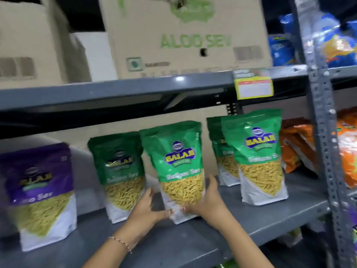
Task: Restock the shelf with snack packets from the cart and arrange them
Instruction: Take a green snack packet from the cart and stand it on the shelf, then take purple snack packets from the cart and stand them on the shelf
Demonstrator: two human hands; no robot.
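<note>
A green Ratlami Sev packet (176, 161) stands upright on the grey shelf (193, 235), a little left of centre. My left hand (146, 207) grips its lower left corner and my right hand (208, 202) holds its lower right side. Behind it on the left stands another green packet (117, 171). Two more green packets (258, 157) stand to the right, one behind the other. A purple Aloo Sev packet (40, 190) stands at the far left. No cart is in view.
Orange packets (295, 146) lie at the shelf's right end beside a perforated metal upright (324, 132). Cardboard cartons (185, 35) fill the shelf above, whose edge carries a price tag (253, 84). Blue packets (282, 49) sit at upper right.
</note>
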